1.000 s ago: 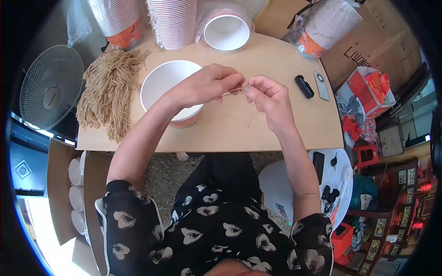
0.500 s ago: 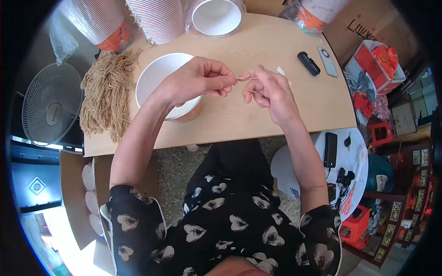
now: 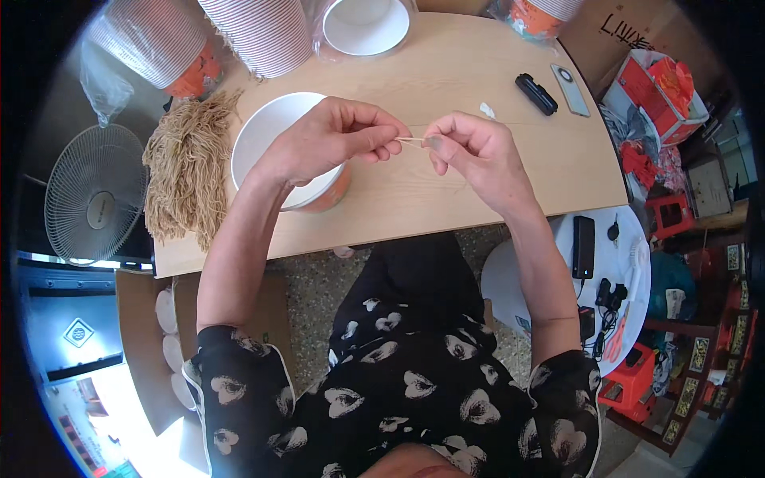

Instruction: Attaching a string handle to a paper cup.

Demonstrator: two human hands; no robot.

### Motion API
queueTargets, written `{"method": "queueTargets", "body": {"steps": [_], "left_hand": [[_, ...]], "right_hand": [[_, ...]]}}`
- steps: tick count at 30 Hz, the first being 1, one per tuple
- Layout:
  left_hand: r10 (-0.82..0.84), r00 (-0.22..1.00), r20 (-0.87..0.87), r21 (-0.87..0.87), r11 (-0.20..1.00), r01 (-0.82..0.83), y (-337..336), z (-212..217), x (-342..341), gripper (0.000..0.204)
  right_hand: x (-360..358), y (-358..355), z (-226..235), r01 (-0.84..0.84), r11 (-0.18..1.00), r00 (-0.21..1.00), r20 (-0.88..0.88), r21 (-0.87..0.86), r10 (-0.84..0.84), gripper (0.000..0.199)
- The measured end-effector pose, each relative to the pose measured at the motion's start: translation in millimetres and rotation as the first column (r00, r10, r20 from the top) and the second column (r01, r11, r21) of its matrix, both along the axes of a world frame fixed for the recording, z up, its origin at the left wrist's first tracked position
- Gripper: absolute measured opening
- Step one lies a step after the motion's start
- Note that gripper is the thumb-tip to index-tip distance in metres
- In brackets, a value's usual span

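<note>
At nine o'clock a white fan (image 3: 94, 195) stands off the table's edge, and just right of it a heap of tan straw-like strands (image 3: 187, 171) lies on the wooden table (image 3: 478, 88). A white paper bowl (image 3: 275, 139) sits beside the heap. The left hand (image 3: 323, 143) hangs over the bowl's rim, thumb and forefinger pinched on one end of a thin tan strand (image 3: 410, 140). At the strand's three o'clock end the right hand (image 3: 478, 155) pinches it too, other fingers curled. At twelve o'clock stand stacked paper cups (image 3: 263, 32). At two o'clock lie a black lighter-like object (image 3: 535, 93) and a phone (image 3: 570, 89).
</note>
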State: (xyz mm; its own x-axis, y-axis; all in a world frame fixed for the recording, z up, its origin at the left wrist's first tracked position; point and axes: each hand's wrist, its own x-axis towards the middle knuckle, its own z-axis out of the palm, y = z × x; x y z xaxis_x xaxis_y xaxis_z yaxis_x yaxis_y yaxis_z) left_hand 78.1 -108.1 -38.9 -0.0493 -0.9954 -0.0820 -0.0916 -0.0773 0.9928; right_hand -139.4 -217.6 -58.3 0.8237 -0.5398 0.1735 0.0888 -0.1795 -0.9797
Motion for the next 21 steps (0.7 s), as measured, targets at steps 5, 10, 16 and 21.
{"method": "queueTargets", "body": {"steps": [5, 10, 16, 21], "left_hand": [[0.018, 1.000, 0.020, -0.048, 0.999, -0.017, 3.5, 0.6, -2.8, 0.019], [0.060, 0.998, 0.031, -0.048, 0.997, -0.058, 11.6, 7.7, -12.5, 0.025], [0.135, 0.987, 0.084, -0.210, 0.971, -0.115, 18.9, 2.9, -18.3, 0.038], [0.224, 0.971, 0.088, -0.258, 0.946, -0.195, 23.0, -5.0, -19.1, 0.030]], "right_hand": [[-0.3, 0.8, -4.3, 0.104, 0.983, 0.994, 0.054, -0.154, -0.097, 0.015], [14.1, 6.1, -2.7, 0.141, 0.983, 0.981, 0.116, 0.121, -0.155, 0.020], [25.9, 7.0, -11.5, 0.137, 0.971, 0.985, 0.081, 0.195, -0.155, 0.019], [32.9, 15.2, -13.0, 0.081, 0.974, 0.987, 0.119, 0.211, -0.107, 0.019]]}}
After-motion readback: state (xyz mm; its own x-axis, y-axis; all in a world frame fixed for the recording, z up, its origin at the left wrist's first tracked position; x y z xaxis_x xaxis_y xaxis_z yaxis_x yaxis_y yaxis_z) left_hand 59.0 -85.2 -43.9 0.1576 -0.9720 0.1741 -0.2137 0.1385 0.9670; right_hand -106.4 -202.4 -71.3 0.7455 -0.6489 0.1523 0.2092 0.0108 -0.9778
